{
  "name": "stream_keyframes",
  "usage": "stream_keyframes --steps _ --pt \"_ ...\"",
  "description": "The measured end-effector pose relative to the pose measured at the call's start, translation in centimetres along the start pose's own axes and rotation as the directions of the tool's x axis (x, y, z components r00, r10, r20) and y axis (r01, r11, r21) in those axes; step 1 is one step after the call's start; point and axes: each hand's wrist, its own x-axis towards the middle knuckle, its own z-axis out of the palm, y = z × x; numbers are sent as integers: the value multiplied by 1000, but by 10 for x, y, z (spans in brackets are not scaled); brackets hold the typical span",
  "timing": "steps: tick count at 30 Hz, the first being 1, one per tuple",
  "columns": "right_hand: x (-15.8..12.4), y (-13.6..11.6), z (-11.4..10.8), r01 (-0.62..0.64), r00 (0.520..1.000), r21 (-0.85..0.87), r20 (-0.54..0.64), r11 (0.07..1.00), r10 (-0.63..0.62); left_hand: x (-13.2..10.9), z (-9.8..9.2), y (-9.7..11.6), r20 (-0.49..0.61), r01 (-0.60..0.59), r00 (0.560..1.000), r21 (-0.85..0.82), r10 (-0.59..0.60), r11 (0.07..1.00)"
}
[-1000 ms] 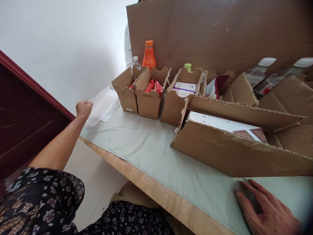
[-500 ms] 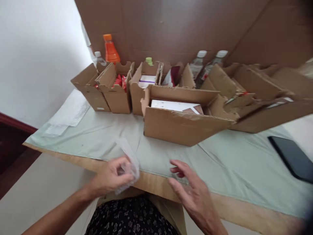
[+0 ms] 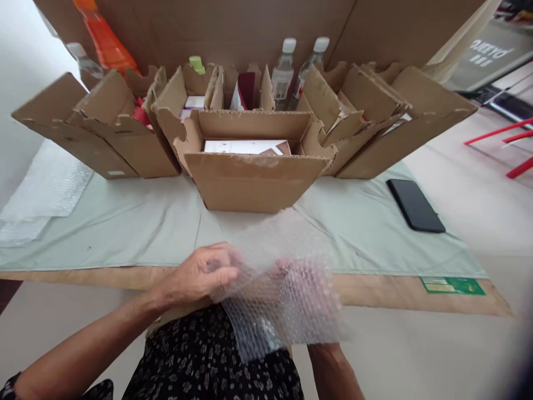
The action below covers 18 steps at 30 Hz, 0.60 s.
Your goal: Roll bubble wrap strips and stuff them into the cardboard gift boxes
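A clear piece of bubble wrap [image 3: 266, 311] hangs over my lap at the table's front edge, spread out and blurred by motion. My left hand [image 3: 212, 272] is closed on its left edge, thumb and fingers pinching the film. My right hand [image 3: 306, 289] shows only dimly through the wrap; it is behind or inside it, and its fingers are too veiled to tell whether they grip. Just beyond the hands stands a cardboard box [image 3: 256, 186] with a white box [image 3: 245, 146] inside it.
More cardboard bins [image 3: 120, 130] stand in a row behind, with a red item and other packages. Clear bottles [image 3: 283, 72] and an orange bottle [image 3: 108, 41] stand at the back. Stacked bubble wrap [image 3: 54, 183] lies left, a black phone [image 3: 415, 205] right, on pale green cloth [image 3: 137, 228].
The bubble wrap, crumpled in my left hand before, is now spread out. My right hand has moved from open beside it to behind or inside it. The view has turned right.
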Motion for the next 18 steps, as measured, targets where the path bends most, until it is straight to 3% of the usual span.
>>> stream_keyframes --steps 5,7,9,12,14,16,18 --pt "-2 8 -27 -83 980 183 -162 980 113 14 -18 -9 -139 159 978 19 -155 987" --pt "5 4 -36 -84 983 256 -134 963 122 21 -26 -9 -150 192 972 62 -181 979" --pt "15 -3 -40 -49 994 224 -81 973 68 30 -37 -8 -98 213 974 109 -203 971" --pt "34 -14 -36 22 996 -55 -86 998 -27 46 -54 -5 20 220 973 209 -229 953" --pt "46 -18 -28 38 996 -288 -63 957 -59 56 -64 -2 62 203 970 313 -233 928" --pt "51 -18 -21 69 997 -477 15 876 -70 67 -69 2 56 164 973 503 -222 848" --pt "44 -16 -16 143 989 -606 112 782 -94 75 -69 3 0 131 983 691 -181 710"
